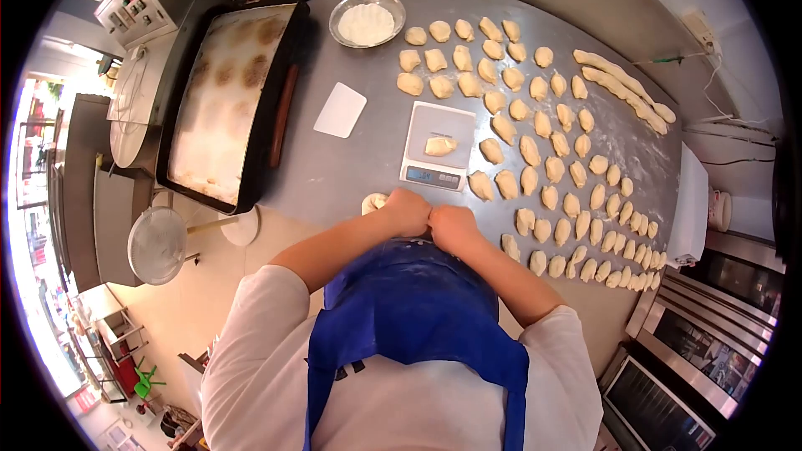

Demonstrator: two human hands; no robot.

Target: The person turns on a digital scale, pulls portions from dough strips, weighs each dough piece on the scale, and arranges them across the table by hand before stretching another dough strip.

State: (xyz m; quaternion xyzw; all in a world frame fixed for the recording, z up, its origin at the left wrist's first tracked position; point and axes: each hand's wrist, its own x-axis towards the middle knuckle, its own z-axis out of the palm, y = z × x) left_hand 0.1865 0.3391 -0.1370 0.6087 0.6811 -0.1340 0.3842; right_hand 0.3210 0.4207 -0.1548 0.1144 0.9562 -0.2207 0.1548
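At the table's near edge my left hand and my right hand are closed and meet knuckle to knuckle in front of the blue apron. What they grip, if anything, is hidden. A pale lump of dough lies at the edge just left of my left hand, partly covered by the wrist. Straight ahead of both hands stands a white digital scale with one dough piece on its plate. The display is lit, but its digits are too small to read surely.
Many dough pieces lie in rows to the right, with long dough strips behind them. A bowl of flour and a white scraper are left of the scale. A large black-rimmed tray stands at the far left.
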